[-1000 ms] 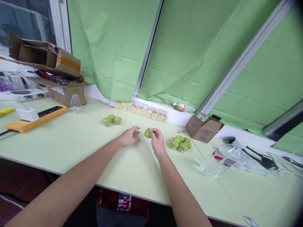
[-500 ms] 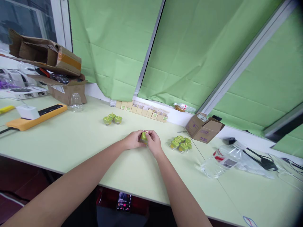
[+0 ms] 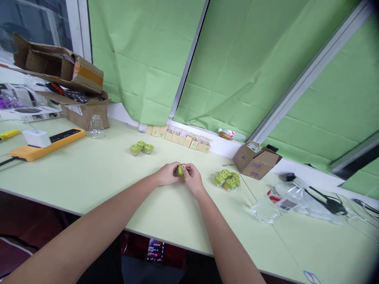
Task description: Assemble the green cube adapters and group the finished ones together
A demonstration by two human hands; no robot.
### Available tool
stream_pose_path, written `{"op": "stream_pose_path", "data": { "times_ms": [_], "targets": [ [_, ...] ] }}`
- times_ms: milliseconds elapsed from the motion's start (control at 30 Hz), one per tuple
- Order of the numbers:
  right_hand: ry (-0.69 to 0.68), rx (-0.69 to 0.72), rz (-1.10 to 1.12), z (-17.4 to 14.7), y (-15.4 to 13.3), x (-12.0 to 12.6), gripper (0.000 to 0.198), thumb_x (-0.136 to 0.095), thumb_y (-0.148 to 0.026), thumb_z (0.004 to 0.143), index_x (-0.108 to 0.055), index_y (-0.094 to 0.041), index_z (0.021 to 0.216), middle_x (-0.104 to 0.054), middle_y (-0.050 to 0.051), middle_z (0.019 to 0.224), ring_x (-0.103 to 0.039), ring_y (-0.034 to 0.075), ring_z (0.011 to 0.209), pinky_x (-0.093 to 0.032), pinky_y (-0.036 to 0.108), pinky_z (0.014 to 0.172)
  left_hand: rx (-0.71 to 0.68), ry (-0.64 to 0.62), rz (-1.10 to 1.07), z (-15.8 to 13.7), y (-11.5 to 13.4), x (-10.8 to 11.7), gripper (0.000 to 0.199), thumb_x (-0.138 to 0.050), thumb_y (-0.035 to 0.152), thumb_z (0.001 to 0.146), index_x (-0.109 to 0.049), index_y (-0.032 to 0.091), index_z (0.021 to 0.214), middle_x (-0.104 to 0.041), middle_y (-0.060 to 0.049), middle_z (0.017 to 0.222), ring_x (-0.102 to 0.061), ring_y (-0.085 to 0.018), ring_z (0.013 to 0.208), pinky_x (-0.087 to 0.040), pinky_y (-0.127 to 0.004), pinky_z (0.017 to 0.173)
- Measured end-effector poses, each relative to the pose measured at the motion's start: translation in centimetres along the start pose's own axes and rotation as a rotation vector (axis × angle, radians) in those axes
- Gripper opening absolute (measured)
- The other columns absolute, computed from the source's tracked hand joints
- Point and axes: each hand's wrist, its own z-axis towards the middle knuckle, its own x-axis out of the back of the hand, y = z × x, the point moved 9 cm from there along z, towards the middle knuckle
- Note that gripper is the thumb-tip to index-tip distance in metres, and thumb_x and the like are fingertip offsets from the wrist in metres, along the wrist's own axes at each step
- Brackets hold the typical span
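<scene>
Between my two hands, over the middle of the table, is a small green-lidded container (image 3: 180,171) with a yellow loop on top. My left hand (image 3: 168,174) closes around its left side. The fingers of my right hand (image 3: 192,177) press on its lid near the loop. Its lower part is mostly hidden by my fingers. A group of similar green-lidded containers (image 3: 227,180) stands to the right of my hands. Another small group of green-lidded containers (image 3: 141,148) sits farther back on the left.
Small cardboard boxes (image 3: 180,138) line the table's back edge. An open carton (image 3: 256,159) and a large plastic bottle (image 3: 278,201) stand on the right. An orange power strip (image 3: 47,146), a clear jar (image 3: 96,127) and stacked cartons (image 3: 85,112) are on the left. A phone (image 3: 154,251) lies below the table edge.
Both hands stay in nearly the same place, still around the green-lidded container, which is turned or tilted slightly. The camera view has shifted a little.
</scene>
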Motion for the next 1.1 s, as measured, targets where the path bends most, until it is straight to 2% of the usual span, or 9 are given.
{"op": "stream_pose_path", "data": {
  "times_ms": [200, 400, 533, 667, 867, 1000, 1100],
  "targets": [
    [-0.047, 0.018, -0.119, -0.2, -0.7, 0.1, 0.020, -0.059, -0.042, 0.082, -0.063, -0.023, 0.084, -0.070, 0.003, 0.088, -0.065, 0.020, 0.084, -0.050, 0.033, 0.078, -0.025, -0.052, 0.061, 0.0, 0.0, -0.3, 0.037, -0.076, 0.031, 0.065, -0.066, 0.018, 0.098, -0.066, -0.004, 0.084, -0.059, -0.018, 0.075, -0.045, -0.026, 0.067],
    [-0.078, -0.045, -0.133, -0.3, -0.2, -0.1, 0.022, -0.059, -0.044, 0.082, -0.065, -0.023, 0.087, -0.071, 0.004, 0.091, -0.066, 0.021, 0.086, -0.052, 0.031, 0.072, -0.037, 0.002, 0.115, 0.1, 0.0, 0.2, 0.034, -0.073, 0.036, 0.069, -0.064, 0.018, 0.097, -0.066, -0.004, 0.083, -0.059, -0.017, 0.075, -0.046, -0.027, 0.070],
    [-0.080, -0.048, -0.157, -0.2, 0.1, 0.0, 0.024, -0.060, -0.045, 0.081, -0.066, -0.023, 0.087, -0.071, 0.003, 0.085, -0.066, 0.019, 0.080, -0.051, 0.029, 0.068, -0.055, -0.009, 0.044, 0.0, 0.3, 0.0, 0.031, -0.070, 0.034, 0.074, -0.062, 0.018, 0.099, -0.066, -0.004, 0.088, -0.060, -0.016, 0.077, -0.047, -0.027, 0.073],
    [-0.098, -0.057, -0.149, 0.0, 0.4, -0.1, 0.026, -0.059, -0.045, 0.080, -0.065, -0.022, 0.088, -0.069, 0.002, 0.085, -0.065, 0.018, 0.078, -0.052, 0.028, 0.067, -0.026, -0.041, -0.052, 0.1, -0.1, -0.3, 0.028, -0.069, 0.035, 0.075, -0.062, 0.017, 0.095, -0.064, -0.003, 0.083, -0.060, -0.015, 0.076, -0.048, -0.028, 0.072],
    [-0.131, -0.091, -0.120, 0.1, 0.4, -0.3, 0.027, -0.060, -0.045, 0.079, -0.064, -0.020, 0.087, -0.068, 0.002, 0.084, -0.065, 0.018, 0.077, -0.052, 0.028, 0.067, 0.016, -0.031, -0.068, 0.5, -0.6, -0.3, 0.027, -0.070, 0.036, 0.074, -0.063, 0.016, 0.091, -0.063, -0.002, 0.080, -0.060, -0.015, 0.075, -0.049, -0.029, 0.073],
    [-0.150, -0.030, -0.250, 0.0, -0.6, 0.0, 0.024, -0.055, -0.043, 0.082, -0.062, -0.021, 0.085, -0.067, 0.002, 0.084, -0.065, 0.017, 0.078, -0.050, 0.026, 0.065, 0.017, -0.064, -0.068, 0.4, -0.3, -0.7, 0.028, -0.068, 0.036, 0.077, -0.064, 0.016, 0.096, -0.065, -0.004, 0.088, -0.061, -0.016, 0.083, -0.050, -0.031, 0.079],
    [-0.131, 0.041, -0.461, -0.1, -1.7, 0.6, 0.017, -0.050, -0.035, 0.084, -0.059, -0.021, 0.083, -0.067, 0.002, 0.084, -0.063, 0.016, 0.074, -0.046, 0.025, 0.064, 0.021, -0.049, -0.071, 0.4, -0.5, -0.5, 0.032, -0.070, 0.036, 0.075, -0.063, 0.017, 0.100, -0.066, -0.007, 0.099, -0.062, -0.019, 0.093, -0.049, -0.034, 0.089]
  ]
}}
